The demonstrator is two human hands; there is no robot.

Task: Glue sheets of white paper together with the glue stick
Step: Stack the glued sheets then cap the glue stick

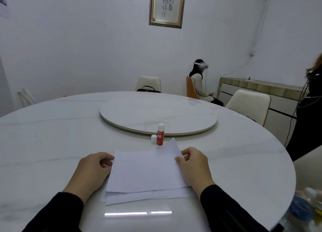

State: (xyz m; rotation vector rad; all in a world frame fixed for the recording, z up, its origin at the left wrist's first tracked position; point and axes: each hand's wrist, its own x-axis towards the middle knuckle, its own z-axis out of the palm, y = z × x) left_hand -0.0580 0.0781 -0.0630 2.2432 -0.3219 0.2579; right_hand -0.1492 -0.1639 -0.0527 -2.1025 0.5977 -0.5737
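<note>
The uncapped glue stick (160, 134) stands upright just beyond the paper stack (144, 172), slightly nearer the right hand (193, 164), which pinches the top sheet's lifted corner; the left hand (94, 169) curls at the opposite edge.

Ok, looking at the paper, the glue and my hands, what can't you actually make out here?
Head view:
- Paper: sheet count unclear; the top sheet covers the ones below, and only offset edges show.
- Glue stick: whether glue is extended, too small to tell; the loose cap stands beside it.
- Left hand: fingertips hidden under the paper's left edge.
- Right hand: fingertips behind the lifted right corner.
- Bottom-right clutter: blurred, cut by the frame edge.
</note>
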